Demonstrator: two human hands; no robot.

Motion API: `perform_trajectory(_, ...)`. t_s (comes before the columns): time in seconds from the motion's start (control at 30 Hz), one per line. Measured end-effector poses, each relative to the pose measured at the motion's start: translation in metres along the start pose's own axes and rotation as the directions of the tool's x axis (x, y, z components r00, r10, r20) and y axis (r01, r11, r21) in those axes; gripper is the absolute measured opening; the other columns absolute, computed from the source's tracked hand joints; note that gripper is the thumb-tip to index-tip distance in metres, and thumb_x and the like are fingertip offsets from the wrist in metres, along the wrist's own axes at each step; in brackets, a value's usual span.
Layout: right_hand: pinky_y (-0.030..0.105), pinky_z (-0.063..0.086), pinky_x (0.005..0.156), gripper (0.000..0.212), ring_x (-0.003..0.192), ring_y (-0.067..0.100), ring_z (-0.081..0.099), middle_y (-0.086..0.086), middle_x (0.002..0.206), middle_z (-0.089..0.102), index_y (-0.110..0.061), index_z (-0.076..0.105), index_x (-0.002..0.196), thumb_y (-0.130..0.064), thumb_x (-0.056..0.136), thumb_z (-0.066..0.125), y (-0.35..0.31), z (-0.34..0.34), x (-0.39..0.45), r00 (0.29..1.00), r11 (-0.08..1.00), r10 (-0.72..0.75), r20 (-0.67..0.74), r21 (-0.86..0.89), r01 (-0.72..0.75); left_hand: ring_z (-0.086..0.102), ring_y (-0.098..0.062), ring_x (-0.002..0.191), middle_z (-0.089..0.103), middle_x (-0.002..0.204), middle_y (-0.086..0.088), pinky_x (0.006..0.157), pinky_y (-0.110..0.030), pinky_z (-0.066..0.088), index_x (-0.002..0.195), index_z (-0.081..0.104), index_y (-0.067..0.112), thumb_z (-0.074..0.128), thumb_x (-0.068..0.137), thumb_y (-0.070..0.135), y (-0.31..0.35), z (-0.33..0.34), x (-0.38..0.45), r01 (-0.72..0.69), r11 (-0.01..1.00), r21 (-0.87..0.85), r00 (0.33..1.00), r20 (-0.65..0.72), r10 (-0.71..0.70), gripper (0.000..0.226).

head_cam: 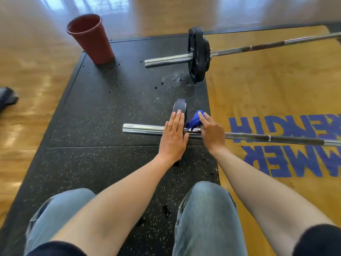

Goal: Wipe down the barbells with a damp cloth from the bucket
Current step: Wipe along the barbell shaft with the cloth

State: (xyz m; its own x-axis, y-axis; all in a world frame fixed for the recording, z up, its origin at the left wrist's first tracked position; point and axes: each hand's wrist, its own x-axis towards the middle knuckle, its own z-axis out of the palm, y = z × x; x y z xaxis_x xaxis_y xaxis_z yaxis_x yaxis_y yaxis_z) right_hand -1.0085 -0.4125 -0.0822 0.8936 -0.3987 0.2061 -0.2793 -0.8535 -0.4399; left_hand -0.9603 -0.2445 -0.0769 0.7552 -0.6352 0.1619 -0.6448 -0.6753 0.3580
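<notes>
The near barbell [142,129] lies across the black rubber mat [96,111], its chrome sleeve pointing left and its shaft running off to the right. A small dark plate [180,106] stands on it. My left hand [174,137] lies flat with straight fingers against the plate's left face and over the sleeve. My right hand [212,132] holds a blue cloth [195,121] against the bar just right of the plate. A second barbell [166,60] with black plates [198,54] lies farther back. A red-brown bucket [91,39] stands at the mat's far left corner.
Dark wet spots dot the mat between the two barbells and near my knees [206,209]. A wooden platform with blue lettering [276,145] lies right of the mat. Wooden floor surrounds it; a dark object [7,97] sits at the left edge.
</notes>
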Motion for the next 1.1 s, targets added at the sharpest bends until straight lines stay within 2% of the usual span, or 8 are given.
perform_trajectory(0.07,0.047,0.061,0.075,0.053,0.088,0.042,0.071,0.014,0.146,0.056,-0.009,0.055,0.144,0.003,0.093,0.063,0.0,0.011,0.01,0.996,0.999,-0.024,0.084,-0.029,0.026,-0.009,-0.019,0.158,-0.002,0.172,-0.005,0.128,-0.046,0.013,0.163,0.005,0.009,0.041,0.106,0.03,-0.002,0.004,0.003,0.009,1.0,0.008,1.0,-0.012,-0.009,0.07)
perform_trajectory(0.13,0.048,0.053,0.096,0.058,0.114,0.04,0.064,0.014,0.15,0.051,-0.01,0.051,0.147,0.005,0.092,0.064,0.002,0.025,0.017,0.979,0.994,-0.088,0.182,-0.045,0.098,-0.005,-0.022,0.158,0.004,0.171,-0.009,0.126,-0.047,0.018,0.162,0.01,0.005,0.038,0.107,0.027,-0.004,0.008,0.008,-0.001,1.0,0.023,0.999,-0.039,0.002,0.066)
perform_trajectory(0.23,0.04,0.017,0.124,0.063,0.148,0.031,0.034,0.012,0.158,0.04,-0.009,0.039,0.154,-0.001,0.095,0.06,0.017,0.042,0.016,0.906,0.967,-0.207,0.37,-0.063,0.247,0.003,-0.028,0.158,0.018,0.168,-0.014,0.126,-0.047,0.02,0.159,0.021,-0.001,0.037,0.107,0.023,-0.004,0.011,0.017,-0.009,1.0,-0.023,0.994,-0.106,0.007,0.059)
perform_trajectory(0.4,0.042,0.012,0.125,0.037,0.144,0.03,0.038,0.012,0.145,0.054,-0.006,0.064,0.129,-0.026,0.099,0.053,0.02,0.049,0.007,0.914,0.976,-0.216,0.344,0.059,0.208,0.007,-0.028,0.158,0.023,0.167,-0.013,0.127,-0.044,0.02,0.158,0.026,-0.001,0.036,0.107,0.026,-0.001,0.011,0.025,-0.013,0.999,-0.034,0.993,-0.117,0.009,0.058)
perform_trajectory(0.57,0.042,-0.003,0.127,0.068,0.156,0.023,-0.005,0.01,0.169,-0.002,-0.008,0.0,0.161,-0.03,0.104,0.03,0.024,0.073,0.009,0.891,0.955,-0.167,0.422,-0.154,0.252,0.008,-0.029,0.158,0.026,0.166,-0.013,0.127,-0.043,0.019,0.157,0.028,-0.002,0.03,0.109,0.029,0.001,0.013,0.037,-0.023,1.0,-0.015,0.991,-0.131,0.021,0.058)
perform_trajectory(0.77,0.04,0.015,0.127,0.077,0.156,0.024,0.015,0.01,0.168,0.018,-0.009,0.018,0.161,0.0,0.096,0.059,0.017,0.07,0.018,0.906,0.973,-0.117,0.407,-0.134,0.186,0.011,-0.031,0.157,0.029,0.165,-0.015,0.125,-0.046,0.024,0.156,0.031,-0.004,0.043,0.107,0.023,-0.009,0.012,0.055,-0.07,0.995,-0.064,0.985,-0.161,0.059,0.057)
perform_trajectory(0.9,0.044,0.03,0.121,0.091,0.15,0.034,0.031,0.019,0.162,0.03,-0.001,0.028,0.156,0.01,0.079,0.074,0.031,0.06,0.027,0.875,0.925,-0.237,0.423,-0.175,0.336,0.009,-0.031,0.157,0.028,0.165,-0.014,0.125,-0.046,0.022,0.157,0.029,-0.002,0.037,0.107,0.03,-0.006,0.011,0.079,-0.003,0.996,-0.092,0.991,-0.13,-0.009,0.06)
perform_trajectory(1.1,0.042,0.016,0.126,0.08,0.156,0.033,0.0,0.019,0.168,-0.007,0.0,-0.006,0.159,-0.011,0.101,0.048,0.056,0.058,0.057,0.717,0.77,-0.334,0.611,-0.262,0.581,0.015,-0.03,0.156,0.033,0.163,-0.014,0.125,-0.045,0.023,0.155,0.034,-0.001,0.029,0.108,0.038,-0.004,0.021,0.104,0.006,0.998,-0.064,0.994,-0.112,-0.013,0.062)
